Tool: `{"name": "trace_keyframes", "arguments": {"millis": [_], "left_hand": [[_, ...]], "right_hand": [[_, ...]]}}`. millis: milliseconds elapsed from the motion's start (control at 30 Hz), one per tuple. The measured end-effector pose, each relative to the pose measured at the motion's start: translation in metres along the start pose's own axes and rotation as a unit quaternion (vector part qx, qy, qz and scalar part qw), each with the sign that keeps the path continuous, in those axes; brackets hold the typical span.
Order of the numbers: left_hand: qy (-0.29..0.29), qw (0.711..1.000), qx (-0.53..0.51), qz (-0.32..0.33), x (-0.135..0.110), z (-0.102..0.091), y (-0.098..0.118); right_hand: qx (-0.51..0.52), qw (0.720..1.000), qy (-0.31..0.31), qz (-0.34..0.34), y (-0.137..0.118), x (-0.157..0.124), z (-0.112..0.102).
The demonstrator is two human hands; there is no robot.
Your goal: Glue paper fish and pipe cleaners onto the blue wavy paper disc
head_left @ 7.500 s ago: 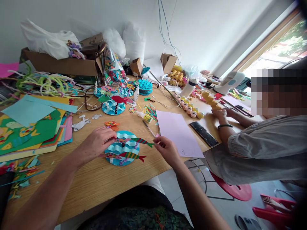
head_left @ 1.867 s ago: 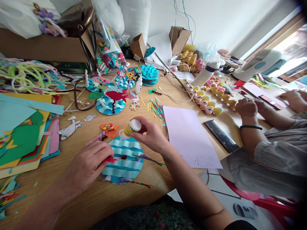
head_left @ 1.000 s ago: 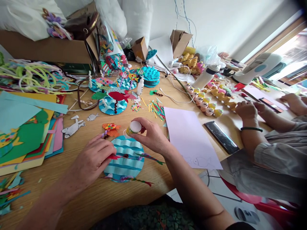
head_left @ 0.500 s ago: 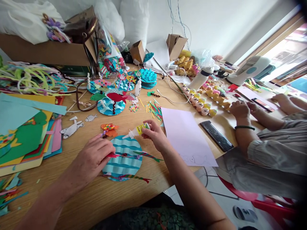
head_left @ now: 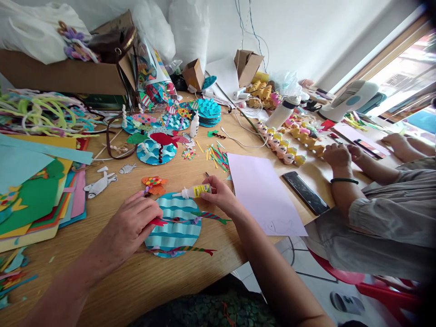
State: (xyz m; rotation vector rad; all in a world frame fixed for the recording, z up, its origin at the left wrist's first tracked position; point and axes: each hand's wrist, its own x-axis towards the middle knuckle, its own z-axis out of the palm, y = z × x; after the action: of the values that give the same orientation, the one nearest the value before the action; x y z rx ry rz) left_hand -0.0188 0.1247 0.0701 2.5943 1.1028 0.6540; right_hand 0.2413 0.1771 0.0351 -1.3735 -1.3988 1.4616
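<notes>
Gripping a glue bottle [head_left: 193, 191], yellow label unreadable, the right hand [head_left: 220, 196] holds it at the far rim of the blue wave disc [head_left: 172, 234], near the front edge of the table [head_left: 136, 281]; the left hand [head_left: 131, 227] pinches a paper fish [head_left: 158, 222].

Wooden table [head_left: 163, 281]: blue wavy disc [head_left: 173, 231], lilac sheet [head_left: 259, 190], coloured paper stack [head_left: 37, 195], black ruler [head_left: 304, 193], cardboard box [head_left: 61, 75].

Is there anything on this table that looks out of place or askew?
Yes. The lilac sheet lies askew, its near corner hanging past the table edge. Beside it, paper strips lie scattered. No spill shows near the glue bottle in the right hand.
</notes>
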Motion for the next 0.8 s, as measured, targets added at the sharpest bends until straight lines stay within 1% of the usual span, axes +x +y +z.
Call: {"name": "trace_keyframes", "arguments": {"millis": [133,233,333,467,600,700,800], "left_hand": [[0.002,1.0,0.002,0.0,0.001,0.0,0.0],[0.001,1.0,0.004,-0.003,0.001,0.0,0.001],[-0.005,1.0,0.005,-0.007,0.0,-0.001,0.001],[-0.003,1.0,0.006,-0.005,0.0,-0.001,0.001],[-0.008,1.0,0.004,-0.014,0.0,-0.001,0.001],[-0.007,1.0,0.001,-0.011,0.0,0.0,0.0],[0.004,1.0,0.004,0.0,0.001,0.001,-0.001]], "right_hand": [[-0.048,0.999,-0.019,-0.017,-0.002,-0.004,-0.004],[-0.032,0.999,-0.007,-0.041,-0.003,-0.007,-0.005],[0.042,0.998,0.015,-0.038,-0.005,-0.008,-0.005],[0.152,0.988,0.027,0.027,-0.004,-0.01,-0.003],[0.259,0.961,0.005,0.094,-0.001,-0.012,-0.003],[0.335,0.935,-0.002,0.112,-0.002,-0.012,-0.003],[0.379,0.918,0.003,0.122,-0.004,-0.013,-0.003]]}}
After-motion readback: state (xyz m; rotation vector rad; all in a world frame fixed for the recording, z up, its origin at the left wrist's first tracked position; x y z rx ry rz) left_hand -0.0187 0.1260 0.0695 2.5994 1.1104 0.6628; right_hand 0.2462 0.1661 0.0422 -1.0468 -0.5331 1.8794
